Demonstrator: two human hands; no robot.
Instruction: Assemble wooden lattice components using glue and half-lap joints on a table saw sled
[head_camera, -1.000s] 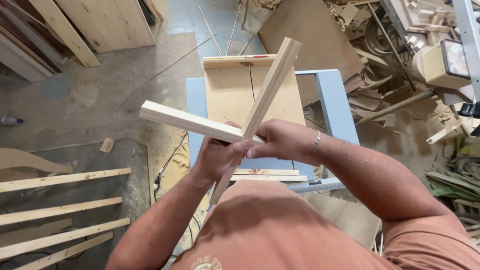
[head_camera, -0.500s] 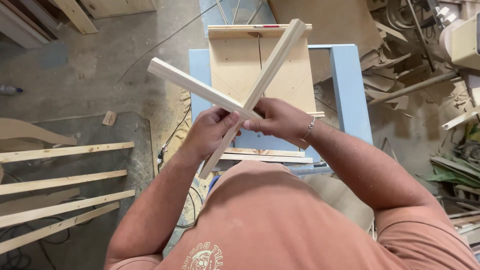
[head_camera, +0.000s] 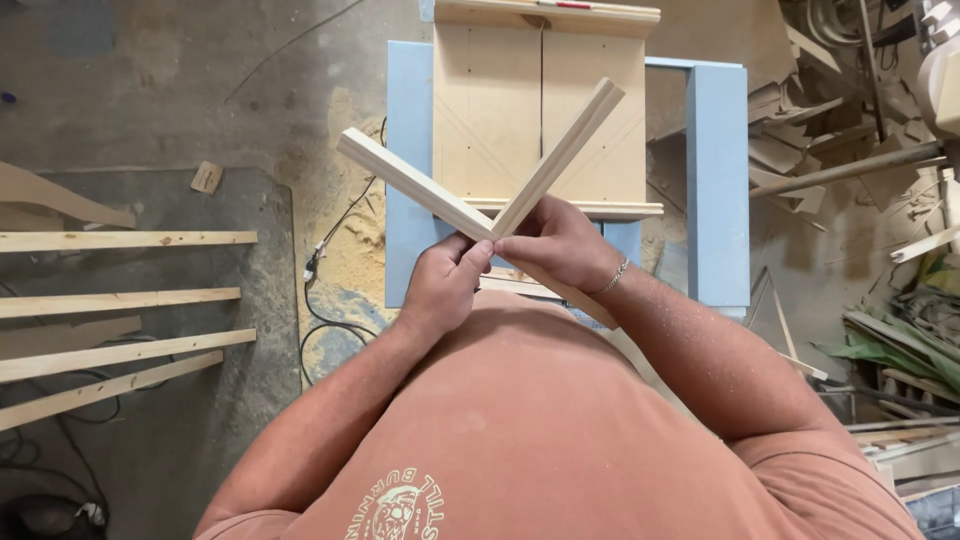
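Note:
I hold two pale wooden strips joined at their near ends into a V shape. My left hand (head_camera: 443, 283) grips the left strip (head_camera: 412, 183), which angles up and to the left. My right hand (head_camera: 556, 243) grips the right strip (head_camera: 562, 157), which angles up and to the right. The two mitred ends meet between my thumbs, above the near edge of a blue saw table (head_camera: 716, 180). A plywood sled (head_camera: 490, 110) with a cut slot lies on that table, just behind the strips.
Several long wooden slats (head_camera: 120, 298) lie on the floor at left, with a black cable (head_camera: 335, 320) and sawdust beside the table. Offcuts and scrap boards (head_camera: 830, 130) pile up at right. A small wood block (head_camera: 207, 177) sits on the concrete floor.
The strips went from a crossed X to a V with their ends meeting at my hands. Both hands shifted slightly toward my body and the view moved closer to the table.

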